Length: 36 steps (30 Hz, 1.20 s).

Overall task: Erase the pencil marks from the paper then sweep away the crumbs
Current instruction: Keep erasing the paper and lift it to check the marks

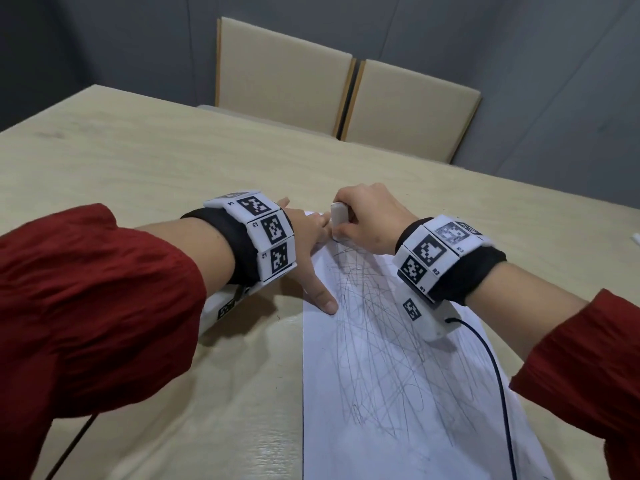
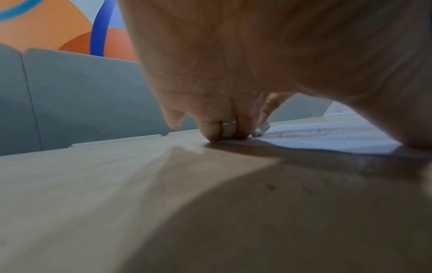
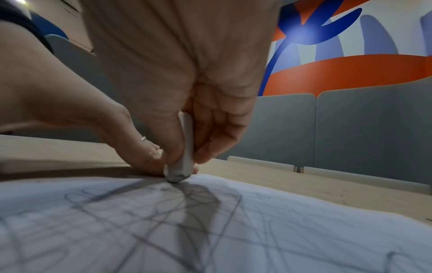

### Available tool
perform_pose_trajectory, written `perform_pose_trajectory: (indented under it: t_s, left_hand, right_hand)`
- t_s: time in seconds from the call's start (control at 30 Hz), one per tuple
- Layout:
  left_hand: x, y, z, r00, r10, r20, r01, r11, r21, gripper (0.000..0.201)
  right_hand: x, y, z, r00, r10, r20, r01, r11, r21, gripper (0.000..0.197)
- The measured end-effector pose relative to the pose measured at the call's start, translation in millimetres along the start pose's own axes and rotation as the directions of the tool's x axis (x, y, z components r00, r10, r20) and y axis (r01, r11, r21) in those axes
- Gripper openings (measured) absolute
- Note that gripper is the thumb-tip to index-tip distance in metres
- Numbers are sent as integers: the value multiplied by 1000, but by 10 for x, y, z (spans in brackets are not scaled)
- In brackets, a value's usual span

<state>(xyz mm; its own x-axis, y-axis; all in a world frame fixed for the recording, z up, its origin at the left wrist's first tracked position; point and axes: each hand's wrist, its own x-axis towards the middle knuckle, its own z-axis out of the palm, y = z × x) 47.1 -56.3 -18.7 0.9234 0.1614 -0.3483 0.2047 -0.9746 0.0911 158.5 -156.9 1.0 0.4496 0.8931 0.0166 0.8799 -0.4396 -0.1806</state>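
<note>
A white sheet of paper [image 1: 398, 393] covered in grey pencil scribbles lies on the wooden table [image 1: 138, 161]. My right hand [image 1: 363, 216] pinches a white eraser [image 1: 338, 216] upright, its lower end on the paper near the far edge; the right wrist view shows the eraser [image 3: 182, 162] tip touching the scribbled paper [image 3: 210, 230]. My left hand [image 1: 311, 244] lies flat with spread fingers on the paper's far left corner, thumb pressing its left edge. In the left wrist view the fingertips [image 2: 222, 133] press the paper [image 2: 327, 136] corner.
Two beige chairs [image 1: 346, 84] stand at the table's far side, grey partition panels behind them. A small white object [image 1: 635, 237] lies at the right edge of the table. Black cables run from both wrist units, the right one across the paper.
</note>
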Motion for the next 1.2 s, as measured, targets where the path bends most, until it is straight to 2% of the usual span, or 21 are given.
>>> perform_pose_trajectory:
  t_s: [0.1, 0.23, 0.4, 0.5, 0.57, 0.73, 0.83, 0.9, 1.0, 1.1, 1.2]
  left_hand:
    - [-46, 26, -22, 1000, -1, 9, 1, 1000, -10, 104]
    - [-100, 85, -67, 1000, -8, 13, 8, 1000, -5, 99]
    - [-73, 78, -86, 1000, 5, 30, -4, 1000, -21, 115]
    - [-106, 87, -117, 999, 37, 32, -35, 997, -63, 106]
    - [-124, 104, -121, 999, 50, 12, -48, 995, -92, 98]
    - [-127, 139, -95, 1000, 1, 1, -1, 999, -37, 111]
    - [-128, 132, -98, 1000, -5, 13, 5, 1000, -15, 116]
    - [-137, 128, -100, 1000, -2, 10, 2, 1000, -23, 119]
    - [-159, 138, -104, 1000, 20, -14, -21, 997, -68, 113]
    - [-157, 182, -115, 1000, 1, 6, -1, 1000, -18, 111]
    - [-127, 211, -130, 999, -42, -6, 42, 999, 9, 91]
  right_hand:
    - [-25, 2, 6, 1000, -12, 1, 12, 1000, -12, 19]
    - [1, -10, -19, 1000, 13, 12, -13, 1000, -1, 16]
    - [-105, -52, -73, 992, -34, 118, 39, 998, -42, 16]
    - [-149, -90, -81, 986, -90, 139, 104, 990, -97, 10]
    - [-74, -116, -95, 990, -85, 110, 101, 985, -142, 15]
    - [-136, -98, -76, 995, -42, 94, 49, 996, -77, 14]
    - [-329, -95, -85, 983, -65, 169, 71, 997, -26, 35]
    - [-298, -119, -98, 983, -66, 169, 74, 996, -44, 34]
    - [-73, -115, -86, 995, -1, 103, 11, 995, -103, 15]
    - [-92, -103, -65, 996, 18, 83, -11, 996, -85, 14]
    - [-266, -69, -51, 988, -23, 156, 32, 998, -56, 21]
